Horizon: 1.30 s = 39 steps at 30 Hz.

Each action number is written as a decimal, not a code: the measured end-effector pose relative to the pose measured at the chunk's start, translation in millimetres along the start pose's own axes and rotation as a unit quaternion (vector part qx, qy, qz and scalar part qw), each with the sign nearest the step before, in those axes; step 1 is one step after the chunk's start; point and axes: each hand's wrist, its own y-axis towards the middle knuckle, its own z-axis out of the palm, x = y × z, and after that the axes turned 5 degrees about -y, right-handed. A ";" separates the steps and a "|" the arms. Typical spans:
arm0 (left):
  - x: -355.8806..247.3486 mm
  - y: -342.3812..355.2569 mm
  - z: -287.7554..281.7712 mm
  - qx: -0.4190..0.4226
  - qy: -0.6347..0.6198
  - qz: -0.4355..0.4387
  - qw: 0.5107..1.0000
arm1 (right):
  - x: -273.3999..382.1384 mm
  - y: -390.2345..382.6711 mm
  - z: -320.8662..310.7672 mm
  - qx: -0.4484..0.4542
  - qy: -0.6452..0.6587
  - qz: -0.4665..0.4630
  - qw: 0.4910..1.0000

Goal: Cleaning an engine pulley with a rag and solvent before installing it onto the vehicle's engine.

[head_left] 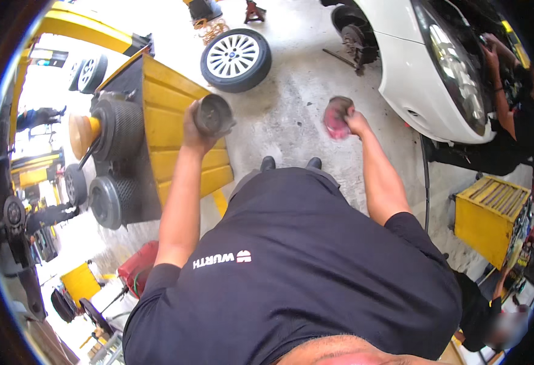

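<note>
My left hand (194,135) is raised in front of me, its fingers wrapped round a dark, grimy round cup (214,114) whose open top faces up. Further right, my right hand (358,123) is closed on a red and dark rounded thing (338,118); motion blurs it, so its kind cannot be made out. The two held things are well apart. Beyond the cup, a wheel (234,59) with a silver rim lies flat on the concrete floor.
At the left stands a yellow and grey cabinet (179,103) with black ribbed drums (116,129) on its side. A white car (403,58) with a bare hub (355,42) is at the far right, a person's arm (498,79) by its front. A yellow cart (489,219) stands right.
</note>
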 end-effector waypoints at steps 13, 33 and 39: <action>1.8 19.6 56.2 0.110 0.137 -0.004 0.984 | 178.7 -95.6 35.6 -0.052 0.045 -0.502 0.862; 12.2 44.8 75.5 0.083 0.170 -0.098 0.977 | 209.2 -100.1 91.0 -0.054 -0.386 -0.544 0.743; 12.5 62.5 76.1 0.152 0.485 0.129 0.851 | 217.6 -111.0 105.9 0.190 -0.124 -0.325 0.918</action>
